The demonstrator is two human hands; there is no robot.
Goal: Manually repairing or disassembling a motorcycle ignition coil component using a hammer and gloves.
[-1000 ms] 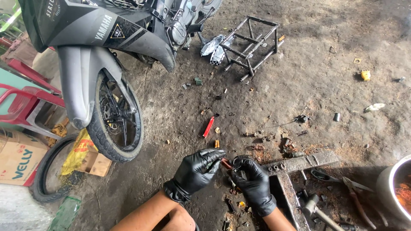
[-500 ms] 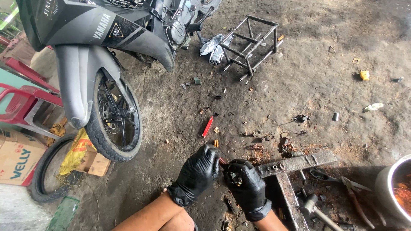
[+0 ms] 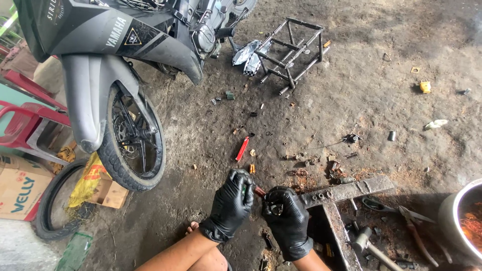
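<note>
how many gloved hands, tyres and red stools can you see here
gloved hands: 2, left and right
tyres: 2, one on the bike, one loose
red stools: 1
total: 5

Soft daylight falls from the upper right; the lower left lies shaded, edges perhaps slightly bowed, focus sharp.

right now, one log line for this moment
left hand: grips screwdriver | right hand: holds small dark part | metal bar beside | motorbike wheel left
</note>
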